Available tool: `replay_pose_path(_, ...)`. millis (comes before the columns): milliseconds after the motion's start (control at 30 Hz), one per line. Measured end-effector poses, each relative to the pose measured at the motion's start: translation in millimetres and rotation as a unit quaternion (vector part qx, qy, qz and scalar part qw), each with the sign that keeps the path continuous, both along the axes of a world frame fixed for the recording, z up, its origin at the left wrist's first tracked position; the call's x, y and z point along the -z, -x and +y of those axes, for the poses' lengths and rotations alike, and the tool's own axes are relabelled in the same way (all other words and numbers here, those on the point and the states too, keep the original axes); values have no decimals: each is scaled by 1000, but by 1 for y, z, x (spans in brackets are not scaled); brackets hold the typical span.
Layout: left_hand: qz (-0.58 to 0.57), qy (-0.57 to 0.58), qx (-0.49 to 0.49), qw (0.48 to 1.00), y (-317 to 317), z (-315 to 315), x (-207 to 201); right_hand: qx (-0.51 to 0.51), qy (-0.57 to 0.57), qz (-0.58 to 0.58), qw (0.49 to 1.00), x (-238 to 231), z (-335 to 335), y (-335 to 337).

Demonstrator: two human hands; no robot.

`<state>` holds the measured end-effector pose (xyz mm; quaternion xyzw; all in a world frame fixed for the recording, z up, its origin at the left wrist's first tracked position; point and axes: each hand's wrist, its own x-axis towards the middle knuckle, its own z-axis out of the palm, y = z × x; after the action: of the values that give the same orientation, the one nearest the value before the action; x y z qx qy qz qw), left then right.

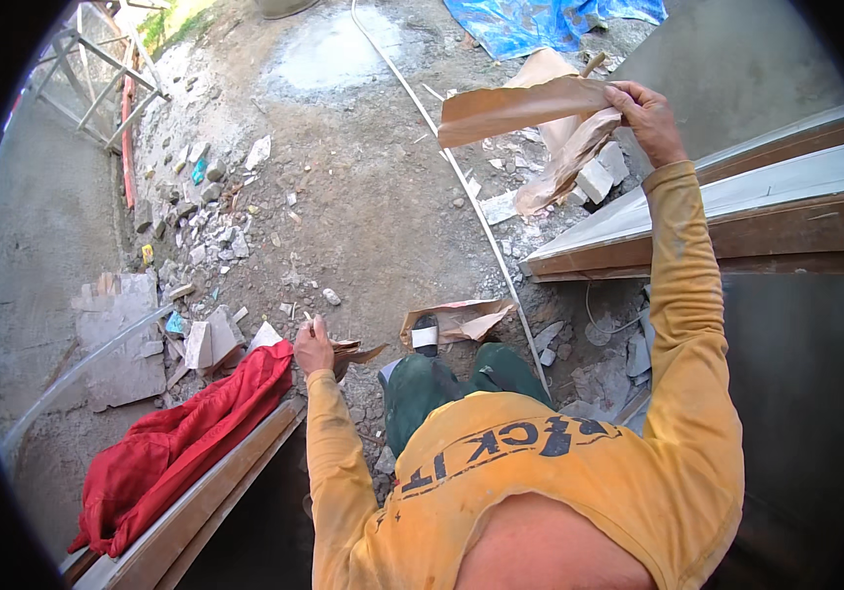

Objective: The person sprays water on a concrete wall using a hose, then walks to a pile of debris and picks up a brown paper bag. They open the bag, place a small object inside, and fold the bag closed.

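My right hand (650,120) is raised at the upper right, its fingers closed on the edge of a torn sheet of brown paper (520,106). The sheet stretches out to the left, with more crumpled brown paper (571,162) hanging or lying below it. Lower at the left, my left hand (313,348) has its fingers drawn together beside a red cloth garment (186,433). What it grips is too small to make out. A brown paper scrap (355,358) shows just right of that hand; whether the hand holds it, I cannot tell. Another brown paper piece (461,321) lies by my foot.
A wooden frame (785,231) juts in from the right, and the red garment drapes over another wooden edge (235,452). A long pale pipe (461,182) crosses the dirt ground. Rubble (210,231) lies at left, broken blocks (599,177) at right, and a blue tarp (540,25) beyond.
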<state>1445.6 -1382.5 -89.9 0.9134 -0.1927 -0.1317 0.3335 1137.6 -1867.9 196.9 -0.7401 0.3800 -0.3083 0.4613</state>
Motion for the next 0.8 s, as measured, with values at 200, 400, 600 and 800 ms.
replay_pose_path(200, -92, 120, 231, 961, 77, -131, -121, -42, -6, -108, 993, -11, 42, -23)
replay_pose_path(400, -197, 186, 210, 940, 159, -192, -206, -104, -69, -149, 981, -11, 103, -51)
replay_pose_path(600, -253, 196, 120, 940, 114, -124, -290, -279, -62, -126, 950, -36, 126, -33)
replay_pose_path(800, -294, 133, -7, 947, 110, -35, -354, -391, 70, -73, 915, -7, 176, -33)
